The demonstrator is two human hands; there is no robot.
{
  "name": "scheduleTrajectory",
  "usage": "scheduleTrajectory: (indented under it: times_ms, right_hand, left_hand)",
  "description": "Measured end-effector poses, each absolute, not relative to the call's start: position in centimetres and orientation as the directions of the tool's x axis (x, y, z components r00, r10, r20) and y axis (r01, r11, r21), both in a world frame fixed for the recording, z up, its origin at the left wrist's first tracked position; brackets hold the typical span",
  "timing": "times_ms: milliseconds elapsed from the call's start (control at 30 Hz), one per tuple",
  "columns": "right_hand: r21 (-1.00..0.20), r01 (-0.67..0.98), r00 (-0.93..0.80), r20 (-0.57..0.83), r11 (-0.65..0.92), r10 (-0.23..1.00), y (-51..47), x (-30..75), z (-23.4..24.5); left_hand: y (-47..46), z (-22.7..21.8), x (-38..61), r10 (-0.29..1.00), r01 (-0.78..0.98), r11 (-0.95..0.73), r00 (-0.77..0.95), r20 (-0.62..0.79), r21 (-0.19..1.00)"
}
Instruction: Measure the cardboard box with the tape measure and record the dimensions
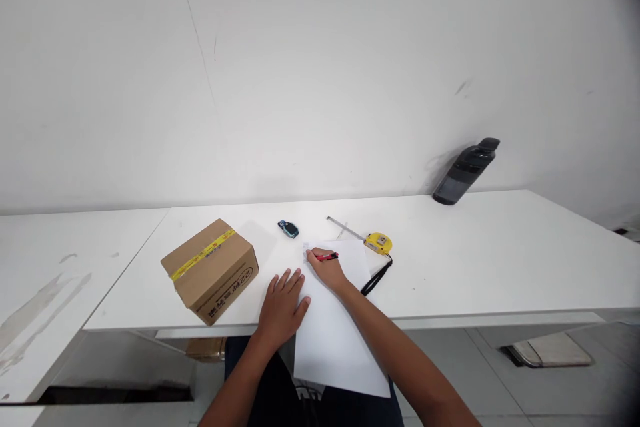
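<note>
A red pen (327, 257) is gripped in my right hand (327, 269), which rests on the upper part of a white sheet of paper (333, 340). Small marks show on the paper by its top left corner, partly behind the fingers; the pen's tip is hidden. My left hand (283, 307) lies flat with spread fingers, its thumb on the paper's left edge and the rest on the table. The sheet's lower end hangs over the table edge above my lap. Just beyond the paper is a yellow tape measure (379, 242) with some blade drawn out and a black strap.
On the white table (460, 260), a taped cardboard box (210, 267) sits left of my left hand. A small dark watch-like device (289, 228) lies behind the hands. At the back right, a black bottle (465, 172) stands near the wall. Another box (206, 348) is below the table.
</note>
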State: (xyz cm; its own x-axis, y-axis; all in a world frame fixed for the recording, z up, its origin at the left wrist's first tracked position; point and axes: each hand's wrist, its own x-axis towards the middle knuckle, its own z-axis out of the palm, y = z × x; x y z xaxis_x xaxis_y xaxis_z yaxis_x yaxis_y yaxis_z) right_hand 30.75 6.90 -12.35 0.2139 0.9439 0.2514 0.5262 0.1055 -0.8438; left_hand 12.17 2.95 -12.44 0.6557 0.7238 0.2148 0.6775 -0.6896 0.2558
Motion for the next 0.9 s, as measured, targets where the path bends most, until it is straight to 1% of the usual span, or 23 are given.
scheduleTrajectory:
  times_ms: [333, 467, 667, 900]
  right_hand:
    - [-0.846, 0.519, 0.177, 0.248, 0.124, 0.953, 6.77, 30.94, -12.47]
    - [-0.844, 0.525, 0.223, 0.256, 0.106, 0.941, 6.77, 30.93, -12.49]
    - [-0.849, 0.520, 0.216, 0.238, 0.095, 0.947, 6.84, 31.08, -12.56]
    - [-0.848, 0.527, 0.280, 0.236, 0.056, 0.931, 6.86, 31.03, -12.76]
  left_hand:
    - [2.94, -12.32, 12.23, 0.730, 0.689, -0.683, 0.655, 0.196, 0.243]
    - [2.94, -12.34, 12.20, 0.729, 0.689, -0.684, 0.654, 0.201, 0.240]
    - [2.95, -12.36, 12.20, 0.729, 0.687, -0.684, 0.654, 0.201, 0.243]
    - [2.95, -12.38, 12.21, 0.728, 0.681, -0.684, 0.654, 0.204, 0.262]
